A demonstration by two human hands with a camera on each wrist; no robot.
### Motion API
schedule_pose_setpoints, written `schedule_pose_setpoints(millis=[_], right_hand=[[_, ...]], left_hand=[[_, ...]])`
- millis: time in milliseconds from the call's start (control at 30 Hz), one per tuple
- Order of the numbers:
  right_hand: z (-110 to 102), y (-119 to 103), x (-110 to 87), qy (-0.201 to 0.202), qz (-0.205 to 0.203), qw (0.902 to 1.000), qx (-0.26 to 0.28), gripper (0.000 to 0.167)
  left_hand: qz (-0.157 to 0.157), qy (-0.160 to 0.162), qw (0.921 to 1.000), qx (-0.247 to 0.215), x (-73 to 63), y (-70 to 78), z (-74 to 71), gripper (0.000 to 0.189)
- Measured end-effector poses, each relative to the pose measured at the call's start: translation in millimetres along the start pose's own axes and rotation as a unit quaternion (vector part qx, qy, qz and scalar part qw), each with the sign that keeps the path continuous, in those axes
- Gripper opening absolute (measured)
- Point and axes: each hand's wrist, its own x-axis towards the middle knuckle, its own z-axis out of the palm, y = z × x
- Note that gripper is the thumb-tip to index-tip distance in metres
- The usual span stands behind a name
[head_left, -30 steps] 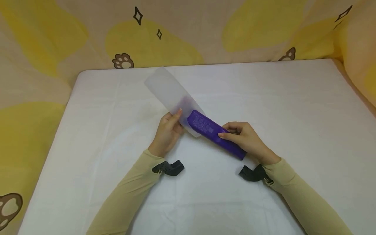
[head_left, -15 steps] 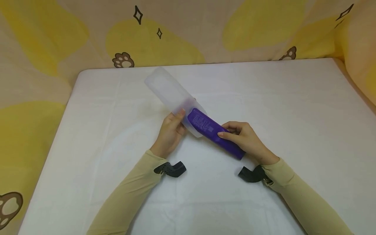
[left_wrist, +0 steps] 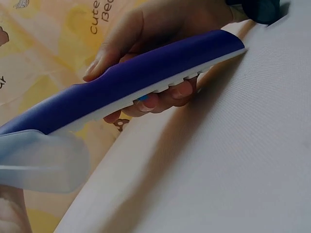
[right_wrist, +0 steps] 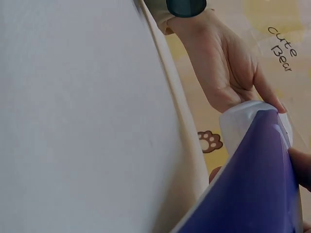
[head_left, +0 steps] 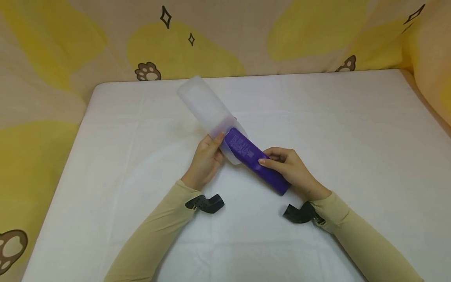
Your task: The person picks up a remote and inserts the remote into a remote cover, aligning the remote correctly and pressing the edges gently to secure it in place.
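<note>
My right hand [head_left: 296, 168] grips a remote control [head_left: 253, 158], thumb on its purple back and fingers underneath. Small print covers part of that back. In the left wrist view the remote [left_wrist: 146, 73] shows a white underside with raised keys, and a bit of blue sits by the fingers. A translucent, frosted sleeve [head_left: 204, 103] is pinched near its lower end by my left hand [head_left: 206, 158], thumb on top. The remote's upper end lies at that end of the sleeve; how far inside it reaches I cannot tell. Both things are held above the table.
A white cloth covers the table [head_left: 141, 156]. Behind it hangs a yellow and beige patterned curtain [head_left: 225, 39]. Black wrist mounts [head_left: 208, 203] stick out from both sleeve cuffs, below the hands.
The right hand and the remote's near end have shifted slightly left and downward. My left hand has moved a little to the right, and the frosted sleeve has tilted somewhat steeper.
</note>
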Motion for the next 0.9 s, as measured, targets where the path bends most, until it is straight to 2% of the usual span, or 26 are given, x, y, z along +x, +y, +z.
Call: schedule_pose_setpoints(millis=[333, 600, 767, 900], right_hand=[[8.0, -0.7, -2.5, 0.003, 0.026, 0.9994, 0.021, 0.025], [14.3, -0.5, -3.7, 0.016, 0.029, 0.9986, 0.041, 0.026], [16.4, -0.8, -4.8, 0.02, 0.034, 0.9979, 0.052, 0.026], [18.0, -1.0, -5.4, 0.024, 0.038, 0.997, 0.063, 0.027]], left_hand=[[-0.004, -0.014, 0.9999, 0.0, -0.8, -2.3, -2.9, 0.056], [-0.001, -0.015, 0.9999, 0.002, -1.1, -4.6, -2.2, 0.081], [-0.003, -0.008, 1.0, 0.005, -0.3, -7.0, -2.1, 0.088], [-0.009, 0.001, 0.9999, 0.004, -0.6, -9.2, -1.6, 0.082]])
